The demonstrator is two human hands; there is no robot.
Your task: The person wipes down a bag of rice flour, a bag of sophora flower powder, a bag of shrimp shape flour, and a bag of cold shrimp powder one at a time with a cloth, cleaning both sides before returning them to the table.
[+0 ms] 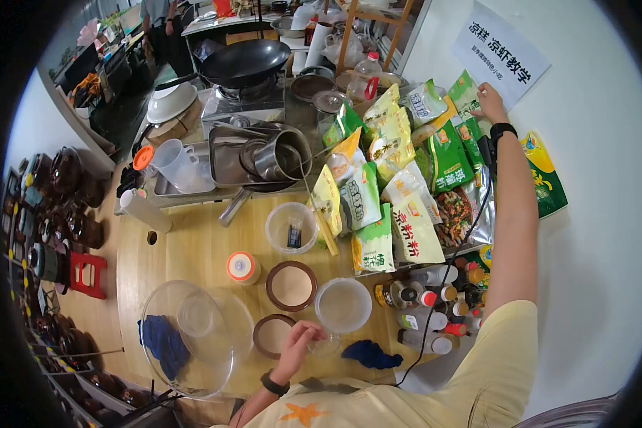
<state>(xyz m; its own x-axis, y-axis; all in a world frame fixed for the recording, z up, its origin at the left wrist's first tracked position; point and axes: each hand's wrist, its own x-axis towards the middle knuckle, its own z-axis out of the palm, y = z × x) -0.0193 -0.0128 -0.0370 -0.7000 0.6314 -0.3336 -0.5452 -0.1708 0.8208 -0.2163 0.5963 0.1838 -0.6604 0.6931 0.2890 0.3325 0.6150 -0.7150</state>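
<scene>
My right hand reaches far out along the wall, its fingers closed on the edge of a green food packet at the back of the packet pile. Close to my body, my left hand has its fingers curled together beside a small clear round dish; what they hold, if anything, is hard to make out. Just ahead of it stands a translucent plastic tub. Two brown-rimmed bowls with pale insides sit to its left. A dark blue cloth lies to the right of the dish.
A large clear bowl stands at left near another blue cloth. Sauce bottles crowd the right edge below the packets. Behind are steel pots and a wok on a stove. A black cable hangs beside my right arm.
</scene>
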